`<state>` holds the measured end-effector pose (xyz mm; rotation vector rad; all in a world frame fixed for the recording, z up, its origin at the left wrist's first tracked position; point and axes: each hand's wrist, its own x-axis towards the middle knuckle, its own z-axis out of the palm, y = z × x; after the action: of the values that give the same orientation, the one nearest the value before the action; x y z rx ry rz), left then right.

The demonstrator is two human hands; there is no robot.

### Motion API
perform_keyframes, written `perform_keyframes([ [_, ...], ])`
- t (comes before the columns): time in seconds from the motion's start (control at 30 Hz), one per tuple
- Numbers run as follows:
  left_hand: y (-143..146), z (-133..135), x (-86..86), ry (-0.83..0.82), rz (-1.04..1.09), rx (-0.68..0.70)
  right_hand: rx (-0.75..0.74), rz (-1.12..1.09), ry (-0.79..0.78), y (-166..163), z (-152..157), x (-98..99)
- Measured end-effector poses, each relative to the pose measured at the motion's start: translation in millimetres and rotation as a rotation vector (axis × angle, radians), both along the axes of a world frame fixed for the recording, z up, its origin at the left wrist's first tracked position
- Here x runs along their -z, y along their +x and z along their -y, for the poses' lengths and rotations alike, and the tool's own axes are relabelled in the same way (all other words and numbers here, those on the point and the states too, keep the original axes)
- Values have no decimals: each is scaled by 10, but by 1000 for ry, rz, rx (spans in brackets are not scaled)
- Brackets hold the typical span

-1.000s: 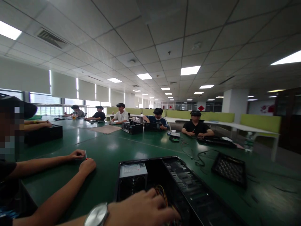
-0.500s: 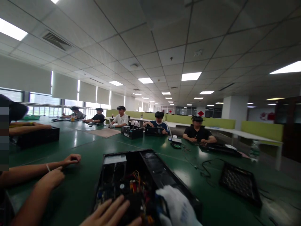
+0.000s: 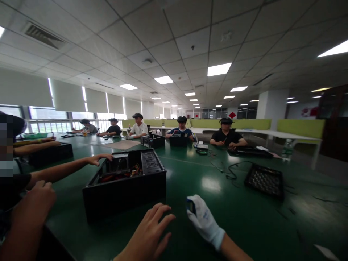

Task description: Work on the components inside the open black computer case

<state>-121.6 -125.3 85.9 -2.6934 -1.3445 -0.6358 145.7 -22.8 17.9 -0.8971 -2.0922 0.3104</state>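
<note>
A black desktop computer case [image 3: 125, 194] lies on the green table, its top side uncovered, with coloured wires and a power supply inside. In front of its near right corner is my bare left hand [image 3: 152, 230], apart from the case, fingers spread and holding nothing. My right hand [image 3: 202, 219], in a white glove, is further right over the table. Its fingers are curled, and something small and dark shows between thumb and fingers, too unclear to name. A neighbour's hand [image 3: 100, 158] reaches to the case's far left edge.
At left, the neighbour's other hand [image 3: 40, 197] is raised. On the right lie a black panel [image 3: 265, 181], loose cables [image 3: 232, 172] and a water bottle [image 3: 287, 150]. Across the table, several people sit with other computer cases [image 3: 152, 140] and parts.
The computer case has moved left and away from me, and has turned. Both my hands have come off it. The neighbour's one hand has moved to the case, and the other has risen.
</note>
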Motion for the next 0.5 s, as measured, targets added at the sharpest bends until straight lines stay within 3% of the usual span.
perform_keyframes([
  [0.1,87,-38,382,-199,-11,11,449,59,-115,895,271,280],
  [0.17,230,-100,515,-246,-19,55,542,100,-119,1415,433,370],
  [0.23,446,-199,541,-225,-20,115,544,165,-126,1804,575,449],
  [0.37,976,-612,302,-53,-12,160,629,223,-130,2127,713,614],
  [0.5,1356,-1417,-157,156,-75,15,562,233,-156,2022,661,633],
])
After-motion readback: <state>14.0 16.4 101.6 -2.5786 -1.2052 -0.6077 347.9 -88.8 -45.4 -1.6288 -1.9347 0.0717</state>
